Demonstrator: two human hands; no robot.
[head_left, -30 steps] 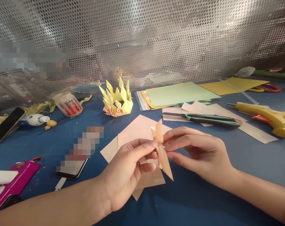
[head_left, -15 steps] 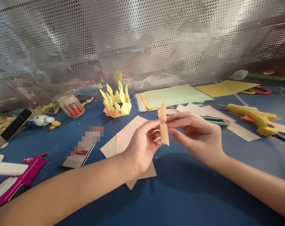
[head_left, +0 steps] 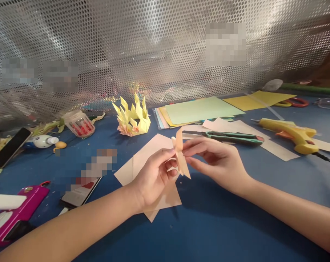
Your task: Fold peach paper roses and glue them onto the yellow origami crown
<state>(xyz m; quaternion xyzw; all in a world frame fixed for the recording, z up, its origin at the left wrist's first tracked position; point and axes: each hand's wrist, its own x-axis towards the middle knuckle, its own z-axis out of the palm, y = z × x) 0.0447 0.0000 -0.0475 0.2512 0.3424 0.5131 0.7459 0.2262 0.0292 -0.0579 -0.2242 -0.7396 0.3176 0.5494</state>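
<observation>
Between my two hands stands a small folded piece of peach paper, raised above the table, its upper end curving over. My left hand pinches it from the left between thumb and fingers. From the right, the fingertips of my right hand close on its middle. Flat peach paper sheets lie overlapping under my left hand. Just behind my right hand rests a green and black utility knife. A yellow paper crown with pink paper roses stands farther back, left of centre.
To the right lie cut peach strips and a yellow glue gun with its cord. Coloured paper sheets are stacked at the back, before a perforated metal screen. On the left are phones, a jar and a magenta tool.
Both hands have shifted slightly left and down with the folded paper. The paper has turned and now leans, its top curled to the right. More of the utility knife shows.
</observation>
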